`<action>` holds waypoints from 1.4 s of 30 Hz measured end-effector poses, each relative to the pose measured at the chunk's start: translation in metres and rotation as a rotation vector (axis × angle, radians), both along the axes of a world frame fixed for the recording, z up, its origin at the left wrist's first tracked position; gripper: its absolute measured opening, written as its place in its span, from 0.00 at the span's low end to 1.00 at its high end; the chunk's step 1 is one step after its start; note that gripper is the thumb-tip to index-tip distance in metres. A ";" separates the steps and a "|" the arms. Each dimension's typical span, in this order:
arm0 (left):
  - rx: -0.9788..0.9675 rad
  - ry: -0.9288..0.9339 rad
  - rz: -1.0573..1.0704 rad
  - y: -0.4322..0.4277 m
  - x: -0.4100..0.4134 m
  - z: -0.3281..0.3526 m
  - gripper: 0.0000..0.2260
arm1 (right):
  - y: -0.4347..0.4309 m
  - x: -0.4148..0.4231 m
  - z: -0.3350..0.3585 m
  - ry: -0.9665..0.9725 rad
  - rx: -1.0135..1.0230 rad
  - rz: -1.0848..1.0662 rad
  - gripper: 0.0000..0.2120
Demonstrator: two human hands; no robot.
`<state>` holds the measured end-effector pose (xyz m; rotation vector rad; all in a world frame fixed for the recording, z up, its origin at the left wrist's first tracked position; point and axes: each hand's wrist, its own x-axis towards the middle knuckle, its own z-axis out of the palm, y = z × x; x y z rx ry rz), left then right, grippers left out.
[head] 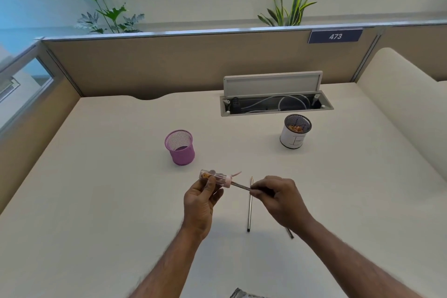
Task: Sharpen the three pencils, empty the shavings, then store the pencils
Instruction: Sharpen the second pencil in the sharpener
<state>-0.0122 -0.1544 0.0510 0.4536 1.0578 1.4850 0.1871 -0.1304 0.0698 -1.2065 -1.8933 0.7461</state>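
Observation:
My left hand (200,203) grips a clear tube sharpener (215,178) with a pink cap and orange shavings inside its far end. My right hand (278,198) holds a dark pencil (240,186) whose tip is pushed into the pink cap. A second, sharpened pencil (249,208) lies on the desk between my hands, point away from me. The end of a third pencil (289,233) shows from under my right wrist. A pink mesh cup (180,147) stands empty behind my left hand. A white cup (295,131) at the right holds shavings.
The cream desk (108,201) is walled by tan partitions. An open cable tray (275,104) with its lid up sits at the back right. A crumpled grey item (238,294) peeks in at the bottom edge. Plants stand behind the partition.

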 end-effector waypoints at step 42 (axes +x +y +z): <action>-0.016 -0.057 0.072 0.001 0.008 -0.012 0.11 | 0.000 -0.008 -0.001 -0.456 0.381 0.013 0.07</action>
